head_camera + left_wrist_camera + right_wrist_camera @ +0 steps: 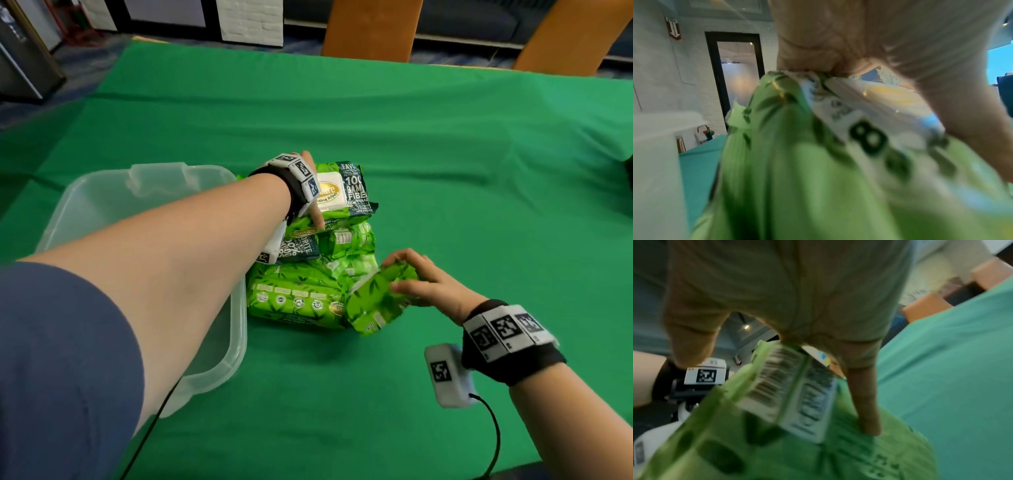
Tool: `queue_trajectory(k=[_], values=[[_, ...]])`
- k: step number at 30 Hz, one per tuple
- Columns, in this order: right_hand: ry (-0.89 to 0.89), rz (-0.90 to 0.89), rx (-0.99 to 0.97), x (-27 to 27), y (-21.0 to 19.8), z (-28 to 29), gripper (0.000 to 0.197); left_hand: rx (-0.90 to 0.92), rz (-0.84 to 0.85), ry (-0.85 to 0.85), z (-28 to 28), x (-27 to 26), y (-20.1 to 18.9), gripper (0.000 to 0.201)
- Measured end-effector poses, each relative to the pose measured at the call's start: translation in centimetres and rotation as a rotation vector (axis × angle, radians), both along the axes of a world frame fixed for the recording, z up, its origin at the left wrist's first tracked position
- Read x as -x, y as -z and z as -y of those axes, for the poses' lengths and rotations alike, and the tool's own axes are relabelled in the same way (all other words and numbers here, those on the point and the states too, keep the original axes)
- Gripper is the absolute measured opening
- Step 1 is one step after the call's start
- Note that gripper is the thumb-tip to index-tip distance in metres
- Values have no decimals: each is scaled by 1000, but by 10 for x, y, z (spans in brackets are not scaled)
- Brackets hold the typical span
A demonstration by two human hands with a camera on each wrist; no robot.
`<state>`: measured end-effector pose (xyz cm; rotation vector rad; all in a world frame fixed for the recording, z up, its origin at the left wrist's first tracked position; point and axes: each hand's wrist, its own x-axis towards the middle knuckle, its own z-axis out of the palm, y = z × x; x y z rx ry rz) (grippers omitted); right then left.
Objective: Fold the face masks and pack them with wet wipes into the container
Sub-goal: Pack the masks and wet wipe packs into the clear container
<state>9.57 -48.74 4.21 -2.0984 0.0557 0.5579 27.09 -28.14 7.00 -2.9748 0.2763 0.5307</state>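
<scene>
A pile of green wet wipe packs (301, 294) lies mid-table, right of the clear plastic container (236, 329). My left hand (313, 205) reaches across the container and grips the top pack (346, 192), the one with a white flip lid; in the left wrist view palm and thumb clamp this pack (797, 162). My right hand (397, 274) holds a smaller green pack (376, 301) tilted at the pile's near right corner. The right wrist view shows its barcode side (787, 402) with fingers (867, 402) pressed along it. I see no face masks.
The green cloth (445, 137) covers the whole table. Two orange chairs (370, 27) stand beyond the far edge. A dark object (628, 178) shows at the right border. Black cables hang from both wrist cameras near the front edge.
</scene>
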Motion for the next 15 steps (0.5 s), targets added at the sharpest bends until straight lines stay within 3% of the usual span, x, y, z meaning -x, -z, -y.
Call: queue_trajectory(k=[2,5,7,9,11,15], values=[[160,-61,-124,8,7,-1,44,15,-10,14,1,6,-11,97],[283,-114,-173,22,15,3,17,23,19,24,1,13,-18,102],[311,-226,-215,32,24,12,51,33,28,10,2,19,-19,101],[352,-320,-234,44,31,16,79,52,12,27,6,27,-21,77],[439,-386,-247,53,43,14,89,66,20,40,10,32,-24,58],[648,-480,-296,69,67,1,103,122,35,44,13,48,-28,72]])
